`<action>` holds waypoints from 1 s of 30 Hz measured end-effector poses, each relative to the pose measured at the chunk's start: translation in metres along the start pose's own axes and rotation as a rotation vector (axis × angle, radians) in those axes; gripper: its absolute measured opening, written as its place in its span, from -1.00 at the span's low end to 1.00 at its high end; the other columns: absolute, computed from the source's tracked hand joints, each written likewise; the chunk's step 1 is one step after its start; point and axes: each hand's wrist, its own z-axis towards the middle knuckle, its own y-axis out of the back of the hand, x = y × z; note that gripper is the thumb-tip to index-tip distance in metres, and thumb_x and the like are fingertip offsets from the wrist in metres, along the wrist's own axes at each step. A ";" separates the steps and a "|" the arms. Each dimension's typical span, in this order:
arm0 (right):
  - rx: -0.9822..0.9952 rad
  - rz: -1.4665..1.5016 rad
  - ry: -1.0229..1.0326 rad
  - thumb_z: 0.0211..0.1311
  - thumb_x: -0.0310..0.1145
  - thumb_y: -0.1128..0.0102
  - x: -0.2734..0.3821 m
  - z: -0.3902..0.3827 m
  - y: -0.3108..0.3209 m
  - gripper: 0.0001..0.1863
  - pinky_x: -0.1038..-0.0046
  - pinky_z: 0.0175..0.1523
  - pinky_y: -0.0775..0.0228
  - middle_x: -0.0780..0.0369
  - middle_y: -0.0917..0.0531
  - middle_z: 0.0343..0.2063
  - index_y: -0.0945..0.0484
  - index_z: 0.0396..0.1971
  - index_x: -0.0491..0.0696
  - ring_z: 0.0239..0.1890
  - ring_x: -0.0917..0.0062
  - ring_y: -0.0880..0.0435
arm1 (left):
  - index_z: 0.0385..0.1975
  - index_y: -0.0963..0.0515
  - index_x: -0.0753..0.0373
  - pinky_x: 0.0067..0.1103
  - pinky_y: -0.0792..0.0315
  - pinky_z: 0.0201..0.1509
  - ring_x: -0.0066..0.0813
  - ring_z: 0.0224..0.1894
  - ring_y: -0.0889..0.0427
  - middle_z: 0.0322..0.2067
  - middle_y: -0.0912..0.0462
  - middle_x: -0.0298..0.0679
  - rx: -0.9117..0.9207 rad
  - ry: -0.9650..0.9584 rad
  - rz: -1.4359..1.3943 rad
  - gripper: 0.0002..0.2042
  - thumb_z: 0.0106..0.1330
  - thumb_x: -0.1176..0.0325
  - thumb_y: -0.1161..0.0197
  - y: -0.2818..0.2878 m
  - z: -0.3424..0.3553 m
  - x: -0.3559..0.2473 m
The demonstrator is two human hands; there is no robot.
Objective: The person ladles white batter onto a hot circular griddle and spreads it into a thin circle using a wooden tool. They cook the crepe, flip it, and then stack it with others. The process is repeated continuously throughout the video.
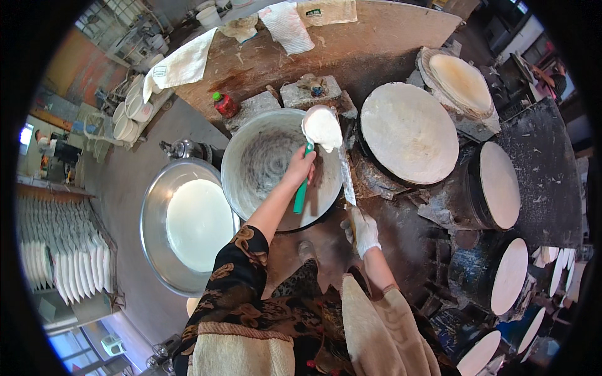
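Observation:
My left hand (300, 168), bare, grips the green handle of a ladle (301, 199). White batter (324, 129) fills the ladle's bowl and hangs over its lip. My right hand (362, 232), in a white glove, is closed around the lower end of a long flat spatula (345, 178) streaked with white. The spatula's far end reaches up beside the ladle's bowl; whether the two touch I cannot tell. Beneath the ladle stands a wide grey pan (248, 163), its inside smeared with whitish rings. A large steel basin (152, 235) left of it holds smooth white batter (199, 222).
A round griddle (409, 135) covered with a pale sheet stands right of the pan. More griddles (500, 185) curve down the right side. A stack of round flatbreads (461, 84) lies behind. A red bottle (226, 104) stands by the bricks. Cloths (285, 26) hang over a low wall.

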 end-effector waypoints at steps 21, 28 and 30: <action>0.088 -0.394 0.245 0.18 -0.20 -0.16 0.033 0.028 -0.115 -0.62 0.59 -0.56 -0.33 0.29 -0.58 -0.63 -0.56 -0.08 -0.11 -0.69 0.69 -0.46 | 0.14 -0.37 -0.14 -0.25 -0.46 -0.41 -0.09 -0.50 -0.58 -0.53 -0.55 -0.12 -0.366 -0.666 1.391 -0.40 0.03 0.49 -0.22 0.194 -0.014 -0.037; -0.054 -0.338 0.232 0.22 -0.21 -0.09 0.025 0.009 -0.064 -0.58 0.63 -0.60 -0.28 0.28 -0.60 -0.57 -0.49 0.03 -0.09 -0.66 0.73 -0.46 | 0.14 -0.38 -0.13 -0.23 -0.45 -0.43 -0.06 -0.52 -0.57 -0.51 -0.56 -0.11 -0.400 -0.722 1.328 -0.40 0.02 0.50 -0.22 0.208 -0.028 -0.017; 0.029 -0.514 0.293 0.21 -0.20 -0.10 0.016 0.014 -0.101 -0.58 0.58 -0.55 -0.33 0.25 -0.61 -0.57 -0.51 0.00 -0.11 -0.64 0.68 -0.50 | 0.14 -0.37 -0.14 -0.24 -0.46 -0.41 -0.05 -0.51 -0.57 -0.50 -0.57 -0.11 -0.405 -0.697 1.317 -0.40 0.02 0.50 -0.22 0.207 -0.032 -0.016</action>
